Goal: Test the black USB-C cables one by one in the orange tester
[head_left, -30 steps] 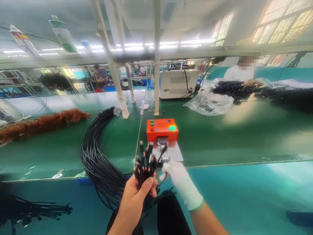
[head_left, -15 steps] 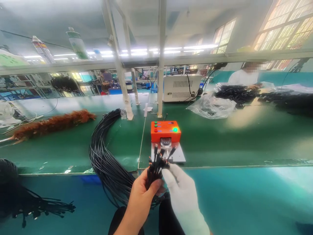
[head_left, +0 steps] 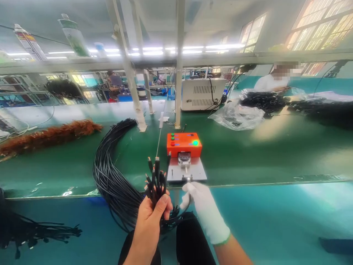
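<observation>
My bare left hand [head_left: 156, 211] is wrapped round a bunch of black USB cable ends [head_left: 156, 180], their plugs pointing up. The cables' long black bundle [head_left: 116, 184] curves over the table's left part and droops past its front edge. My right hand [head_left: 197, 200], in a white glove, pinches one black cable [head_left: 188, 203], whose plug end is at the front of a metal plate [head_left: 200, 173]. On that plate sits a small round gauge with a display [head_left: 184, 158]. Behind it stands an orange box [head_left: 183, 141] with coloured buttons and a lit green lamp.
A green table [head_left: 237, 165] spans the view. Reddish-brown bristly material [head_left: 52, 136] lies left; another black cable bundle [head_left: 35, 230] hangs lower left. White posts [head_left: 180, 73] rise behind the box. A clear plastic bag [head_left: 238, 116] lies right, and a person [head_left: 271, 82] sits beyond black cables.
My hands have parted. The left moved a little left with the bunch, while the right now has a single cable at the metal plate's front edge. The view shifted slightly.
</observation>
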Demonstrator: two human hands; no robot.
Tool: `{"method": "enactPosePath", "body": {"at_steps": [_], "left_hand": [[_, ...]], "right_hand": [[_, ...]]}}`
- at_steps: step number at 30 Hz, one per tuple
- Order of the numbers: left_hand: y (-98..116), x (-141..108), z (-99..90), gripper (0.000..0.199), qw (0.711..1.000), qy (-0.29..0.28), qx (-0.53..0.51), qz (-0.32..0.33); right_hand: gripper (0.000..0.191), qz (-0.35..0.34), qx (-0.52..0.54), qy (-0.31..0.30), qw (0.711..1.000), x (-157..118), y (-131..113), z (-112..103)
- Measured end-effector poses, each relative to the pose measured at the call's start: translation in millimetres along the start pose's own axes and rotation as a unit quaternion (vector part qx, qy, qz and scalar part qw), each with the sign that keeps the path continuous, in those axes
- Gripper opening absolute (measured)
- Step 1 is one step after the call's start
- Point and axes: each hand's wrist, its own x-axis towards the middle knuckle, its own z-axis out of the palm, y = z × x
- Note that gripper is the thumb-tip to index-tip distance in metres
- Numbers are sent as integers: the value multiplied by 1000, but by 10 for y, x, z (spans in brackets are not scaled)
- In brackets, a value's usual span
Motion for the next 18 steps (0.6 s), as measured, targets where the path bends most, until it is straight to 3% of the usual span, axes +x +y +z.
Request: {"method": "enactPosePath", "body": {"at_steps": [18], "left_hand": [[-37,5,-67,17,999,-28,8,-27]], "right_hand": [[23,-6,44,-18,999,3,-205,72]]}}
